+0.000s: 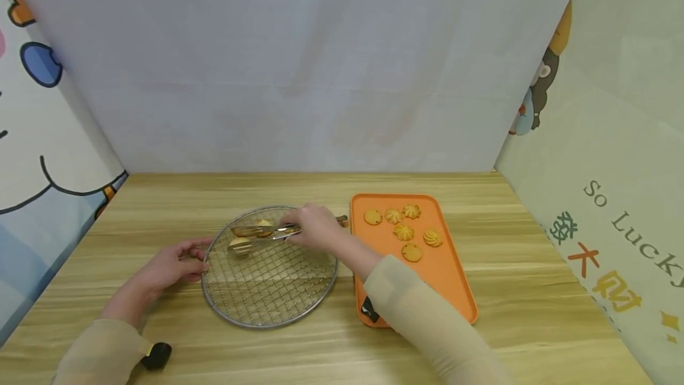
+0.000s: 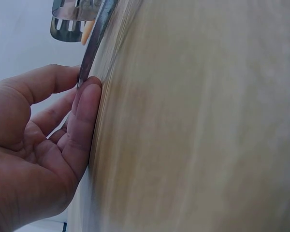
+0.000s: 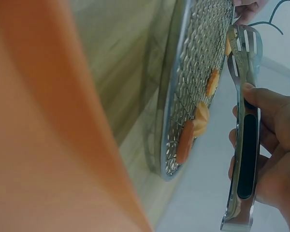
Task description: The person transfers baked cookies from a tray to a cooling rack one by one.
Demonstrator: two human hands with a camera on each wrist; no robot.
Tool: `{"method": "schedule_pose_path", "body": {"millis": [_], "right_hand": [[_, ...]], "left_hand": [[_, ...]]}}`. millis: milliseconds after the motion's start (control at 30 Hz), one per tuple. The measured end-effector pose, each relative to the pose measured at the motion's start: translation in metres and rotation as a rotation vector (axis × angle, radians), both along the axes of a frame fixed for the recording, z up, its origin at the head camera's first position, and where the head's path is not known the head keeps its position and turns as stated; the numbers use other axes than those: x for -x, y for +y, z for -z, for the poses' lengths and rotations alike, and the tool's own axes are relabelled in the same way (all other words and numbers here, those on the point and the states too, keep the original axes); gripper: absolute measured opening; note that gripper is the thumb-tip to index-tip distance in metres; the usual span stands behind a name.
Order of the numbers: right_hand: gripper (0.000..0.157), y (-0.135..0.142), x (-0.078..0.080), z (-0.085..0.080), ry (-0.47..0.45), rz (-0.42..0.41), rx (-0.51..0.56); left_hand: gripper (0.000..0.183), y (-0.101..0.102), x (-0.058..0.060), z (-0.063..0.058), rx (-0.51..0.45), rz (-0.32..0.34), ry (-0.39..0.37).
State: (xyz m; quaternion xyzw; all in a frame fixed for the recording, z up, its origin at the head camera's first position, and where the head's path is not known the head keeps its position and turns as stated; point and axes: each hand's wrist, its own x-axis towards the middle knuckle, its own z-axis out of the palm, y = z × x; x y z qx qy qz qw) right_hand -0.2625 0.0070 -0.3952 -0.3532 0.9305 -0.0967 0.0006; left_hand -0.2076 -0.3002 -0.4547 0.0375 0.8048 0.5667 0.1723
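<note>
At the left edge of the round wire rack (image 1: 272,290), my left hand (image 1: 171,266) pinches the metal rim between thumb and fingers. My right hand (image 1: 315,227) grips metal tongs (image 3: 248,154) with dark handle inserts, held low over the rack's far half. Their slotted ends reach left, close to a cookie (image 1: 240,246); whether they touch it I cannot tell. Another cookie (image 1: 264,226) shows by the upper tong arm. Nearer the wrist camera, a piped cookie (image 3: 201,118) and a flat round cookie (image 3: 185,142) lie together on the mesh, partly hidden by my hand in the head view.
To the right of the rack lies an orange tray (image 1: 449,290) bearing several cookies, some swirled, some flat and round. My right forearm crosses its left side. The wooden table (image 1: 534,314) meets a pale cloth backdrop (image 1: 320,129) behind and printed panels at both sides.
</note>
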Motion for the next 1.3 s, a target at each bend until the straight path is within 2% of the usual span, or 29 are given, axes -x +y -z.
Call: {"method": "schedule_pose_path", "body": {"millis": [300, 667, 933, 1300], "right_hand": [[0.039, -0.002, -0.001, 0.008, -0.022, 0.024, -0.02], [0.047, 0.005, 0.0, 0.005, -0.041, 0.019, -0.015], [0.045, 0.016, -0.004, -0.01, -0.088, -0.01, 0.023], [0.046, 0.036, -0.011, -0.031, -0.094, -0.072, 0.005]], "left_hand": [[0.067, 0.0, 0.001, 0.002, 0.005, 0.012, 0.018], [0.067, 0.002, 0.0, 0.002, 0.004, 0.01, 0.024], [0.066, 0.003, -0.001, 0.002, 0.021, -0.007, 0.016], [0.068, 0.005, -0.001, 0.003, 0.024, -0.01, 0.015]]}}
